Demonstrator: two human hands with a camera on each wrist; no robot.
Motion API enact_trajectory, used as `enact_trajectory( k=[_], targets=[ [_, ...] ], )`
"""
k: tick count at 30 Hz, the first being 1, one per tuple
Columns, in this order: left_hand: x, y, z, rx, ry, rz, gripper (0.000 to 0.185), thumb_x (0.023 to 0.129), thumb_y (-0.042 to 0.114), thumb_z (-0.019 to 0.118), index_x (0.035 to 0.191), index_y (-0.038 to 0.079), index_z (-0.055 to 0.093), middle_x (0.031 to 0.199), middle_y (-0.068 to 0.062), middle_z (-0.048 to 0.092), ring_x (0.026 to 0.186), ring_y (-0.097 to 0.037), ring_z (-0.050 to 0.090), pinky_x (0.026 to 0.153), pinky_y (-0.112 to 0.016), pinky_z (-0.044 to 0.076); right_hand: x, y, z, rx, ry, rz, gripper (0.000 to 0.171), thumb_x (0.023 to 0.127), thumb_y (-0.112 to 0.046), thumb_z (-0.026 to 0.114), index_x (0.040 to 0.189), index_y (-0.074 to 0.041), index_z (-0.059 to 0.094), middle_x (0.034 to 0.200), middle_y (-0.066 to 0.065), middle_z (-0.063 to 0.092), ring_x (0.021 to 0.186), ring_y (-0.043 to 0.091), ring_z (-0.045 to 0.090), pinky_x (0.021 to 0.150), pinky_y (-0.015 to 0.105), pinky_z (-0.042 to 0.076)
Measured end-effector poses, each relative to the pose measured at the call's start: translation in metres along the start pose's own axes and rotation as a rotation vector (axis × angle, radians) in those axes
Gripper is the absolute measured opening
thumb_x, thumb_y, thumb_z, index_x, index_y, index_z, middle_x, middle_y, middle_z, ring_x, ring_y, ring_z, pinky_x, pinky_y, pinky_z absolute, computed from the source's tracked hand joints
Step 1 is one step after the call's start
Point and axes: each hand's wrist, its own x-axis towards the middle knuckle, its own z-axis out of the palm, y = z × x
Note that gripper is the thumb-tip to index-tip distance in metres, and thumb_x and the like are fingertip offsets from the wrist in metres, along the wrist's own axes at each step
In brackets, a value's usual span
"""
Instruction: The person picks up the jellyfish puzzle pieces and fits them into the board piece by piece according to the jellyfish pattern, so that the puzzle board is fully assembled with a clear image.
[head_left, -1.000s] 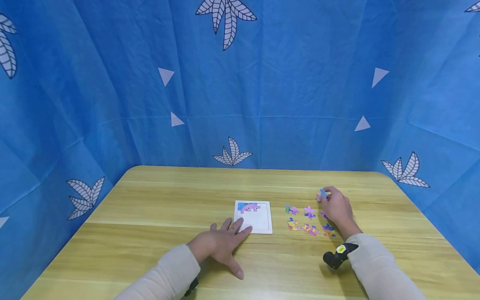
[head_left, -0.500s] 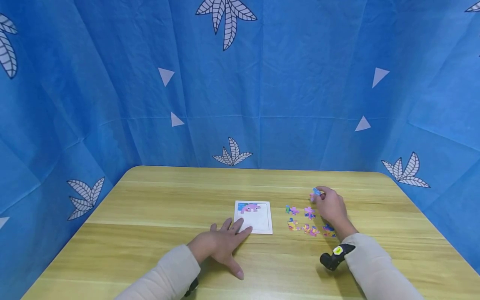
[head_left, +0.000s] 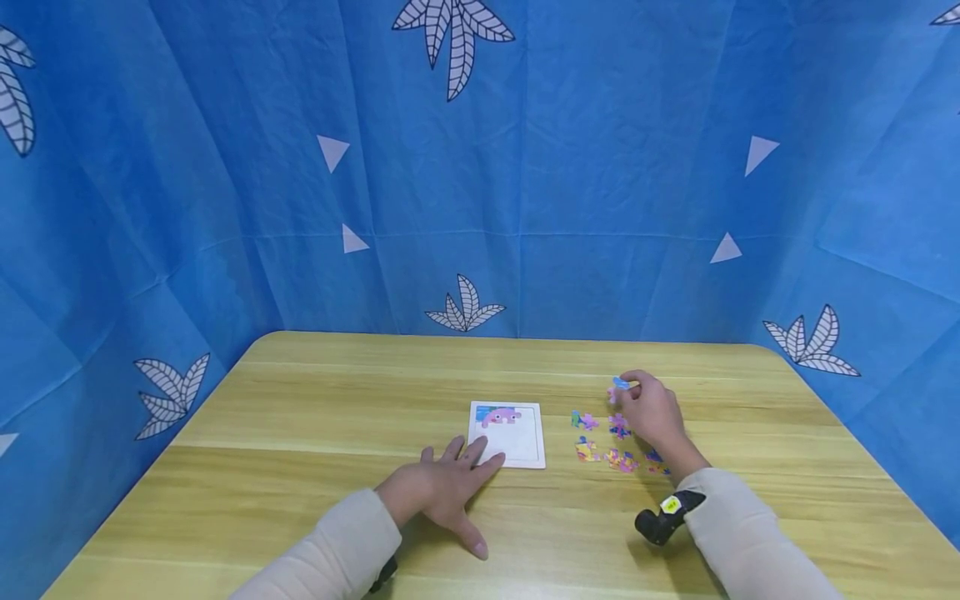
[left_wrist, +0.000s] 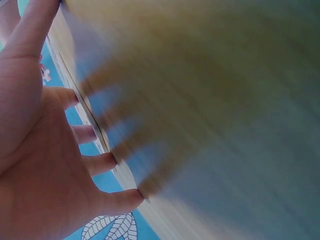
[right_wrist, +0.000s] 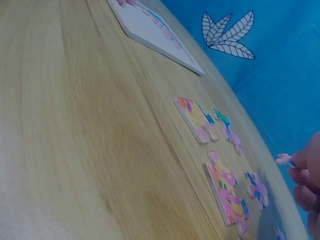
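Observation:
My right hand (head_left: 654, 412) pinches a pink and blue jigsaw piece (head_left: 619, 383) between thumb and fingers, above the table behind the loose pieces. In the right wrist view the held piece (right_wrist: 285, 159) pokes out from the fingertips at the right edge. My left hand (head_left: 450, 487) lies spread on the table, fingertips resting on the lower left corner of a white square puzzle board (head_left: 521, 446). Along the board's top left, fitted pieces (head_left: 498, 415) form part of a pink figure on blue. The left wrist view has the hand (left_wrist: 55, 150) with fingers straight, touching the surface.
Right of the board lie several loose jigsaw pieces in two rows, among them a yellow one (head_left: 587, 450), a pink-orange pair (head_left: 622, 460) and a green and pink one (head_left: 583, 420). The wooden table (head_left: 360, 383) ends at a blue patterned curtain (head_left: 600, 208).
My right hand has moved left with the jigsaw piece, from the far right of the loose pieces to behind the middle ones. The left hand and board have stayed put.

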Motion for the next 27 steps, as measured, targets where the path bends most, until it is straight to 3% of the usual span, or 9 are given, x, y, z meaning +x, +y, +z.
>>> enact_trajectory(
  k=[13,20,27],
  targets=[
    [0.001,0.000,0.002,0.018,0.002,-0.008,0.118,0.059,0.072,0.069,0.152,0.033,0.008,0.160,-0.005,0.004,0.145,-0.035,0.006,0.107,-0.067,0.017,-0.004,-0.014,0.007,0.058,-0.030,-0.037,0.035,0.095,-0.012,0.049,0.128,0.001,0.053,0.089,0.014,0.065,0.055,0.014,0.054,0.050,0.029,0.043],
    [0.000,0.001,0.002,0.009,0.007,-0.006,0.118,0.059,0.071,0.070,0.152,0.033,0.009,0.160,-0.005,0.004,0.144,-0.036,0.007,0.107,-0.067,0.017,-0.005,-0.020,0.010,0.051,-0.008,-0.058,0.031,0.094,-0.015,0.053,0.121,0.000,0.055,0.088,0.014,0.066,0.058,0.014,0.055,0.053,0.028,0.044],
    [0.000,0.000,0.001,0.002,0.011,-0.004,0.118,0.060,0.070,0.071,0.152,0.032,0.009,0.160,-0.006,0.004,0.144,-0.037,0.007,0.107,-0.067,0.016,-0.005,-0.024,0.015,0.091,-0.058,-0.047,0.030,0.094,-0.014,0.051,0.121,-0.001,0.056,0.088,0.012,0.063,0.058,0.016,0.051,0.051,0.029,0.043]
  ],
)
